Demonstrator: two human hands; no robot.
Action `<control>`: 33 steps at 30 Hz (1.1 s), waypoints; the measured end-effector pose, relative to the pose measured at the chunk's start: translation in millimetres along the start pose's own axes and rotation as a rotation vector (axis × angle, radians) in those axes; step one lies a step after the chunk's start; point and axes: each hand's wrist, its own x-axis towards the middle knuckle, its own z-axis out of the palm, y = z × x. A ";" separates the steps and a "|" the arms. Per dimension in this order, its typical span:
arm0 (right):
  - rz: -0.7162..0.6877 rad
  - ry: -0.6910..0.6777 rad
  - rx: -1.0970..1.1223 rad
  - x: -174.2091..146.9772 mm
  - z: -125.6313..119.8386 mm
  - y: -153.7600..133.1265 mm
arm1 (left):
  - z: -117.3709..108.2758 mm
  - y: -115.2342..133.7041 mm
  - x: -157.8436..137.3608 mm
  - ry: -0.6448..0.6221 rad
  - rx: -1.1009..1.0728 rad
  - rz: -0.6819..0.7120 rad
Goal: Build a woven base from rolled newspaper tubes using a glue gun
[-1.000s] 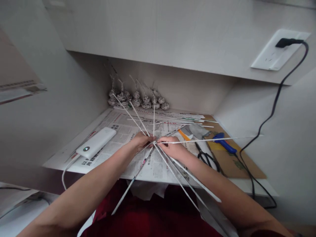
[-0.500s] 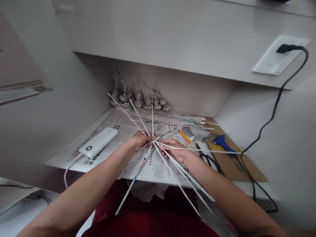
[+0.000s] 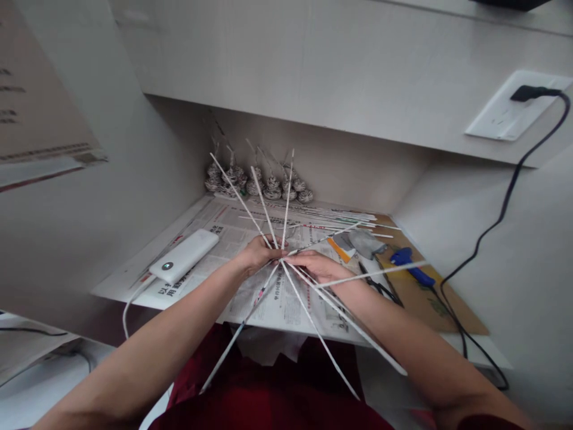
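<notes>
Several thin rolled-paper sticks (image 3: 308, 307) cross at one point and spread outward like spokes, held above the newspaper. My left hand (image 3: 262, 254) pinches the crossing from the left, thumb on top. From the right, my right hand (image 3: 316, 266) has its fingers closed around the sticks close to the same crossing. One stick lies bent across my right wrist toward the right. Others point away to the back, and a few come down toward my lap. The fingertips partly hide the crossing itself.
Newspaper (image 3: 237, 236) covers the white tabletop. Woven gourd shapes (image 3: 273, 188) line the back wall, with loose paper sticks (image 3: 344, 216) in front. A white power bank (image 3: 185, 257) lies left; scissors (image 3: 378, 283) and a blue glue gun (image 3: 412, 266) lie right, near a black cord (image 3: 496, 215).
The sticks have turned slightly clockwise in my hands. The stick over my right wrist now bends upward toward the glue gun. The whole view has shifted a little.
</notes>
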 end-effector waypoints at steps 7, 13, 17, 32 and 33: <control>0.128 -0.025 0.004 3.7 -4.8 -8.3 | -1.2 -4.4 2.1 -0.095 0.036 -0.003; 0.127 -0.183 0.003 2.6 -20.8 -8.5 | -2.5 -2.0 2.0 -0.153 0.037 -0.038; 0.031 -0.162 -0.049 4.6 -19.9 -3.1 | 1.0 -0.1 1.3 -0.133 0.011 -0.053; -0.027 0.354 -0.200 16.8 4.5 15.5 | 5.0 -1.0 7.1 0.068 -0.045 -0.162; -0.036 0.380 -0.227 17.6 5.6 15.4 | 5.5 -0.7 7.4 0.080 -0.032 -0.165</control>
